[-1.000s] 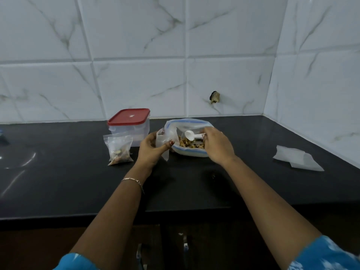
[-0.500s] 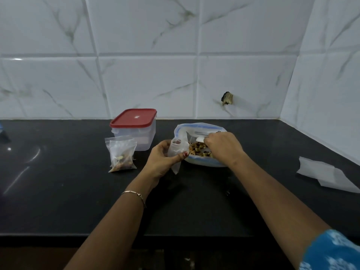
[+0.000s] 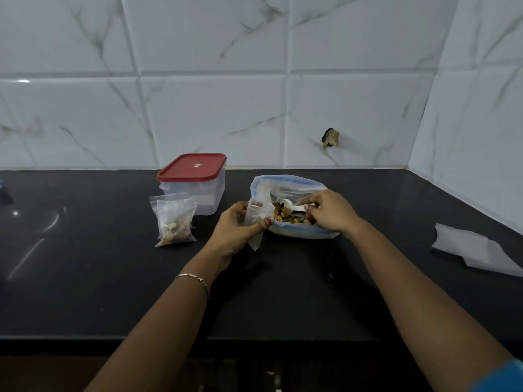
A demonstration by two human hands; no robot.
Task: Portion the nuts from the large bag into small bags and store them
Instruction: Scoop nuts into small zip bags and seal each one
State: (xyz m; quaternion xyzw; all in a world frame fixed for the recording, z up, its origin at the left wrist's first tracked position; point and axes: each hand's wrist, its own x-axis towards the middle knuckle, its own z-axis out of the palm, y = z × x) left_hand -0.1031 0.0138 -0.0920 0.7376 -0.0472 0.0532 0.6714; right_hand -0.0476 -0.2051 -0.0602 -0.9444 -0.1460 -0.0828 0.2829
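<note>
Black countertop [image 3: 85, 278], red-lidded container [image 3: 195, 182], filled small bag [image 3: 175, 222], large bag of nuts [image 3: 288, 185], empty bags [image 3: 475, 250] at right

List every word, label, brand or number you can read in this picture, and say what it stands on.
No text here can be read.
On the red lid: a small pale mark near its centre, too small and blurred to read.
On the large bag: blue stripes only, no lettering visible.
</note>
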